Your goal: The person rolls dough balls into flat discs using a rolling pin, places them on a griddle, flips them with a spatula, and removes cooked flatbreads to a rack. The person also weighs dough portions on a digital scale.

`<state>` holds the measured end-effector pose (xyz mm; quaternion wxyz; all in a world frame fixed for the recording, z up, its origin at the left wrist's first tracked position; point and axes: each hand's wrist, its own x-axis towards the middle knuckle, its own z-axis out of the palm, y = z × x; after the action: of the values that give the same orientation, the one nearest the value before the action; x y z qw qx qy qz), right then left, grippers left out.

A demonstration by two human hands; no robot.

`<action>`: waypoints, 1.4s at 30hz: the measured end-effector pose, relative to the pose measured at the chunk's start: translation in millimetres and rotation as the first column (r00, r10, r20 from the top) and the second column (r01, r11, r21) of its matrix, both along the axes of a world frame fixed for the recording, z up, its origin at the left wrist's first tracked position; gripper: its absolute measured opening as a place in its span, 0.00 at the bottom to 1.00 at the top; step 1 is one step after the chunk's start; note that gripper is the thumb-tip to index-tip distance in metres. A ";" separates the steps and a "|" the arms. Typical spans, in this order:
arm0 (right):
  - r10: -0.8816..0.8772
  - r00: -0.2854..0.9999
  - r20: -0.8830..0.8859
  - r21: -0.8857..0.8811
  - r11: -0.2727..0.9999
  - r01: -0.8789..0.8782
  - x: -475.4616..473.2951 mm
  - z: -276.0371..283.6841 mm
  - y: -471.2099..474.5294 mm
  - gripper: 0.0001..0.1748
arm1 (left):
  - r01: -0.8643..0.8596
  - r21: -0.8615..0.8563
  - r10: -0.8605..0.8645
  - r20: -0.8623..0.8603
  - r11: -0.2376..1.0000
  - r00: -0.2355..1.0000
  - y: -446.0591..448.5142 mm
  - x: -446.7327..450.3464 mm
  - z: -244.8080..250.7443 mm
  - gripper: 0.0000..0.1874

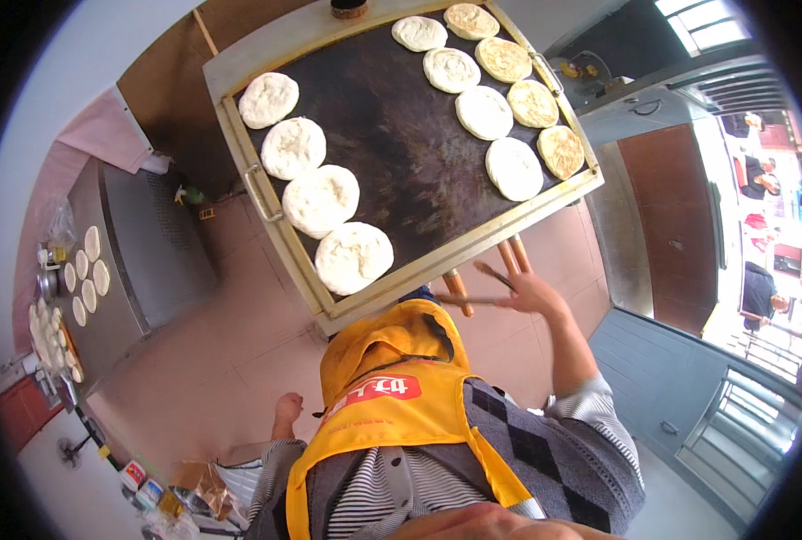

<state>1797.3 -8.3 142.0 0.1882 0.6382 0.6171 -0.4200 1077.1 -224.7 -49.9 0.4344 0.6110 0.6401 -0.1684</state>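
Note:
My right hand (534,295) holds a slim tool with two blurred prongs (471,299), seemingly tongs, just off the front edge of a griddle (401,135). Wooden handles (523,254) jut from under that edge beside my fingers. Low at my left side, my left hand (289,407) is curled, with nothing visible in it. Several pale dough rounds (320,201) lie in a row along the griddle's left side. On the right are two rows: pale rounds (484,113) on the inner side and browned flatbreads (533,103) along the outer rim.
Metal handles (263,192) stand on the griddle's side rims. A steel worktable (114,270) at the left bears several flat dough pieces (89,295) and a heap of dough (48,331). Cabinets (670,351) and a window opening with people beyond (762,297) line the right.

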 end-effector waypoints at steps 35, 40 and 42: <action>0.398 0.877 -0.269 0.411 0.871 -0.269 -705.4 56.8 343.1 0.23 | -0.945 0.321 0.972 0.235 -0.066 0.013 558.2 -509.2 35.5 0.28; 0.334 0.939 0.075 0.314 0.886 -0.341 -687.8 57.1 343.0 0.25 | -0.512 0.693 0.813 -0.188 0.508 0.551 624.8 -482.0 119.1 0.25; 0.338 0.940 0.048 0.264 0.903 -0.339 -703.6 53.0 339.8 0.26 | -0.407 0.823 0.651 0.059 0.397 0.756 645.4 -527.6 105.9 0.23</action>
<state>1093.7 331.5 195.0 0.1704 0.5413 0.7695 -0.2930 549.5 420.7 56.0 0.0520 0.4687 0.8584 0.2018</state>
